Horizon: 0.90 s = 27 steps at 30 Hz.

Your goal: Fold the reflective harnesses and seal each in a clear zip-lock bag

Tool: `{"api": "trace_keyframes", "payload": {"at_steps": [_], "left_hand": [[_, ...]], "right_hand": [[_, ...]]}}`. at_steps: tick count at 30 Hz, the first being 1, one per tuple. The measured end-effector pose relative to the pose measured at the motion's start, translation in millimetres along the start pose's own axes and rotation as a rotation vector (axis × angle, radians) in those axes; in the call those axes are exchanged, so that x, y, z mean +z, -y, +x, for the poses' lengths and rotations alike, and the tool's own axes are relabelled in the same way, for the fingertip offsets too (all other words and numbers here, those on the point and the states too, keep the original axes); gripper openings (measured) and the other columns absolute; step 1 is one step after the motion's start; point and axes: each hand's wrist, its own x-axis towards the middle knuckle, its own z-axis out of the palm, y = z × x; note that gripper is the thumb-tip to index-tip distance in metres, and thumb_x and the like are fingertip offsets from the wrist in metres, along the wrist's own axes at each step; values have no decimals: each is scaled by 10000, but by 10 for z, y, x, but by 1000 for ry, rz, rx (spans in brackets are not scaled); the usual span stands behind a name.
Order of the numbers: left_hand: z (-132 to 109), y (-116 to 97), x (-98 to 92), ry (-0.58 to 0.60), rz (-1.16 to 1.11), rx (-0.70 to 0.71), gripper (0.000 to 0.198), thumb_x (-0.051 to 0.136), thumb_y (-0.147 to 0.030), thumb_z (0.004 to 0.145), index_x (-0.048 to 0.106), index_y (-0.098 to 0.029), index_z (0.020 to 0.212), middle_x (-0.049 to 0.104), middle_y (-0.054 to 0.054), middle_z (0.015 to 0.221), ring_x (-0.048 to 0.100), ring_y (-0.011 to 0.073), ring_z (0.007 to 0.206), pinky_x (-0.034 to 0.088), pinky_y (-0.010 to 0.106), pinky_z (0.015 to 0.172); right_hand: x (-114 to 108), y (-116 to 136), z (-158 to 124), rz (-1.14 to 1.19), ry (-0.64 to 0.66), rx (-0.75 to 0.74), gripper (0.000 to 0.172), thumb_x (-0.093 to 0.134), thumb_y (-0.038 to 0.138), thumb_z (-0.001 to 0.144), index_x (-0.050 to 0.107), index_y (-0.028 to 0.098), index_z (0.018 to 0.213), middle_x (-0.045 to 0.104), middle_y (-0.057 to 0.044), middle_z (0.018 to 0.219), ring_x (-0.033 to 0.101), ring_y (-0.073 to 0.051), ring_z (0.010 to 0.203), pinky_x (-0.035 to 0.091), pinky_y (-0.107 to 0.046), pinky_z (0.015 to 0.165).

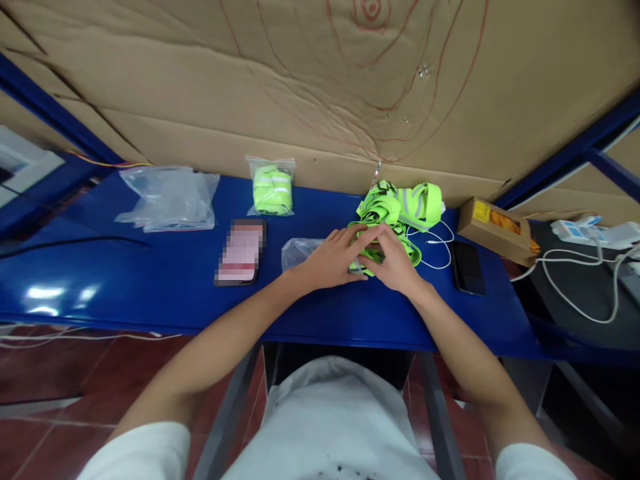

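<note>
Sitting close together, left hand [333, 257] and right hand [393, 261] are over the near-left edge of the lime strap pile [383, 208] on the blue tabletop [300, 313]. Fingers of both bent, narrow gap between, lime strap showing there; can't tell if either pinches it. Most of pile lies far and slightly right of fingers, right hand nearer. Clear plastic bag [296, 252] sticks out left of the left hand, visible part running roughly left-right, left hand nearer; rest hidden. Filled bag [273, 189] at far left of hands.
</note>
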Motion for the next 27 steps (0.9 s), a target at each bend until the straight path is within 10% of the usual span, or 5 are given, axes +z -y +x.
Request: {"api": "trace_keyframes", "payload": {"at_steps": [5,10,18,27], "left_hand": [[15,-54,1,-21,-45,-13,1220,866,-393,814,6,-286,1673,433,242,1548,456,411,1451,471,584,1100],[15,-26,-14,-62,-112,-36,1290,901,-385,772,-19,-289,1671,380,247,1574,444,415,1467,502,579,1099],[-34,20,21,-165,193,135,840,741,-346,936,241,-363,1610,233,214,1692,394,404,1515,457,576,1118],[-22,63,-203,3,72,17,1399,970,-454,658,30,-239,1672,269,283,1673,407,431,1496,369,575,1179]], "right_hand": [[1,28,8,285,36,102,355,705,304,913,584,225,1237,722,-89,1168,749,-253,1027,628,-419,935],[-68,55,46,79,-2,9,317,696,297,938,615,204,1229,711,-112,1179,685,-272,1113,559,-465,1009],[-74,54,8,158,35,59,343,628,257,949,618,211,1289,715,-103,1287,697,-248,1138,556,-412,990],[-12,42,8,-9,-33,71,299,698,408,947,669,214,1172,767,-78,1054,738,-250,938,584,-392,839]]}}
